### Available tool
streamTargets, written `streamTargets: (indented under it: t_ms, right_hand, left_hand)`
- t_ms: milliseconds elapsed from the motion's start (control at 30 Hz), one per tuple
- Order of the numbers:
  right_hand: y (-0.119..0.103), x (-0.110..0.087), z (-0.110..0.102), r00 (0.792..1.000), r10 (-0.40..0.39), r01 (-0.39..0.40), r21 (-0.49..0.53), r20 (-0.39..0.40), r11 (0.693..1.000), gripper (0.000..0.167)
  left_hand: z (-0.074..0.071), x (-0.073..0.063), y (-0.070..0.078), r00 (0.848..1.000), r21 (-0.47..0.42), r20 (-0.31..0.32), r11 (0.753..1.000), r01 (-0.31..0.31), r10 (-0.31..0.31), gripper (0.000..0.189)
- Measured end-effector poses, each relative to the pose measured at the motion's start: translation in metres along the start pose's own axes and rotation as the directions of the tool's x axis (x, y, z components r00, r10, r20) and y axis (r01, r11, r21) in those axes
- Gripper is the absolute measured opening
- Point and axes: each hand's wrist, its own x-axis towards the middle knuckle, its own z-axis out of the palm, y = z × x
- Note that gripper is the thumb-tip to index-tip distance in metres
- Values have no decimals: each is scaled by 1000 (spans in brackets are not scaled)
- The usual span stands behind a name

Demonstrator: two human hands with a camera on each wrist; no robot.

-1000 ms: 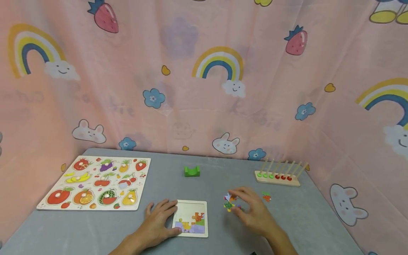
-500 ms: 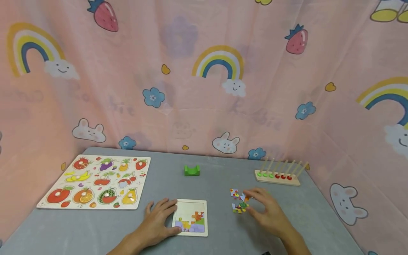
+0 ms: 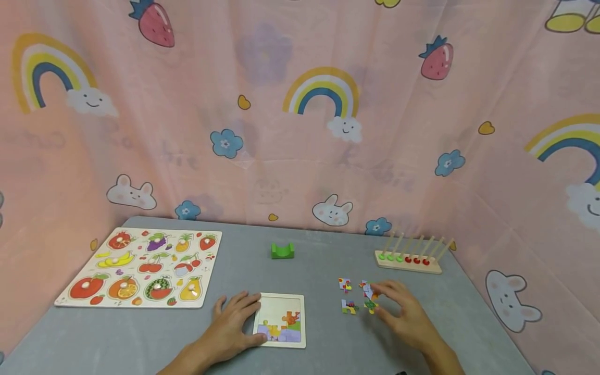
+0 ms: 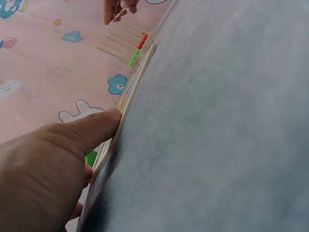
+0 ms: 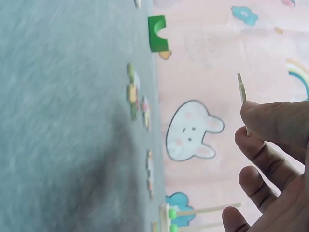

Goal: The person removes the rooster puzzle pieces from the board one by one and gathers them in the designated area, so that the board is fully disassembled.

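Note:
My left hand [image 3: 233, 327] rests on the left edge of a small wooden jigsaw tray [image 3: 303, 323], its thumb at the near corner. Several joined pieces [image 3: 281, 333] fill the tray's lower part. To the right of the tray, my right hand [image 3: 407, 314] pinches a colourful jigsaw piece [image 3: 369, 298] between thumb and index finger. In the right wrist view that piece [image 5: 242, 87] shows edge-on, raised over the table. Two loose jigsaw pieces, one farther [image 3: 345, 284] and one nearer [image 3: 348, 307], lie just left of it. Another loose piece [image 5: 149, 174] shows in the right wrist view.
A white fruit peg board [image 3: 140, 268] lies at the left of the grey table [image 3: 323, 260]. A green block with a curved notch [image 3: 283, 252] stands at the back. At the back right is a wooden peg rack [image 3: 408, 262] with green and red beads. A printed pink curtain [image 3: 281, 172] hangs behind.
My right hand has moved right with the pinched jigsaw piece, uncovering two loose pieces to its left and covering one farther right. My left hand has stayed on the tray.

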Motion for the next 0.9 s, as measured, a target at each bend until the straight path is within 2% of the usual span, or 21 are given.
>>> streamTargets:
  t_ms: [233,400,567,733,900]
  right_hand:
    - [12,-8,2,999,33,-33,-29,2,999,47]
    - [18,-13,4,994,103,-101,-69,29,993,44]
    - [23,-15,6,976,202,-195,-87,77,977,43]
    - [29,-18,9,949,293,-286,-75,115,955,46]
    - [34,-20,13,938,326,-320,-64,121,945,47]
  left_hand:
    - [1,0,1,1000,-6,14,1000,4,-4,72]
    - [1,0,1,1000,2,9,1000,3,-3,71]
    - [0,0,2,1000,1,0,1000,0,0,71]
    - [0,-1,2,1000,1,-5,1000,-1,1,71]
    - [0,-1,2,1000,-1,-10,1000,-5,5,71]
